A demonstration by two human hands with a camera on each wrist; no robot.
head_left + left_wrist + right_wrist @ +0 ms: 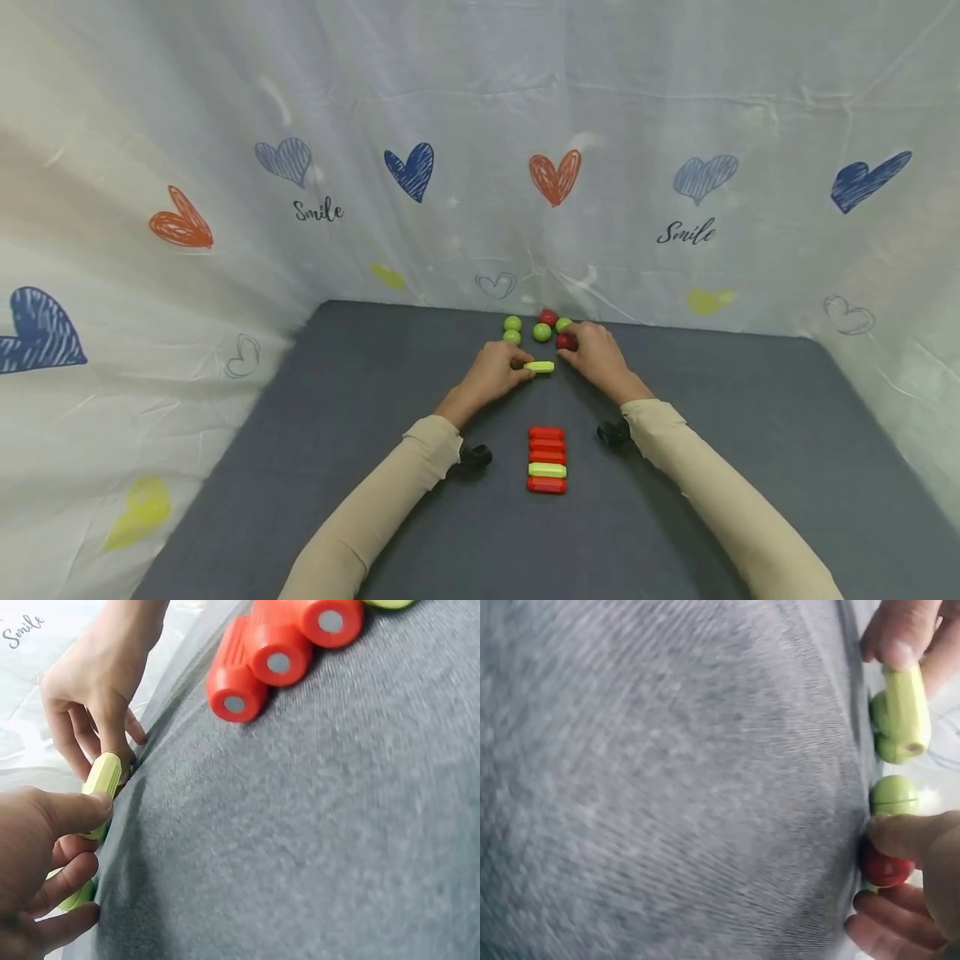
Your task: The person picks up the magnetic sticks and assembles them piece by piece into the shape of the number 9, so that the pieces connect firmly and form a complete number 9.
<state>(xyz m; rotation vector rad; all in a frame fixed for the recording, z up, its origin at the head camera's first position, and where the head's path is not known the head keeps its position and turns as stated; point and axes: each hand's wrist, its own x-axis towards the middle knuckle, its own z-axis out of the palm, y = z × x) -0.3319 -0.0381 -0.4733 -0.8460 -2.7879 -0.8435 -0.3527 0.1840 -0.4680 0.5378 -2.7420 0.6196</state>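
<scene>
Between thumb and fingers, my left hand (491, 371) pinches a yellow-green stick (540, 367), ridged and blunt-ended, raised over the cloth in the right wrist view. My right hand (600, 354) has its thumb and fingers around a red ball (885, 864) at the far side of the table. Beside that ball lie several green balls (542, 332) and a second red ball (548, 317). Closer to me, several red sticks (547, 457) and one yellow-green stick (547, 470) lie side by side in a column. Grey discs show on the red sticks' ends in the left wrist view.
A dark grey cloth (375, 400) covers the table. Behind it and at both sides hangs a white curtain (480, 83) printed with hearts and "Smile". Dark wrist cameras (476, 457) stick out below both wrists, either side of the stick column.
</scene>
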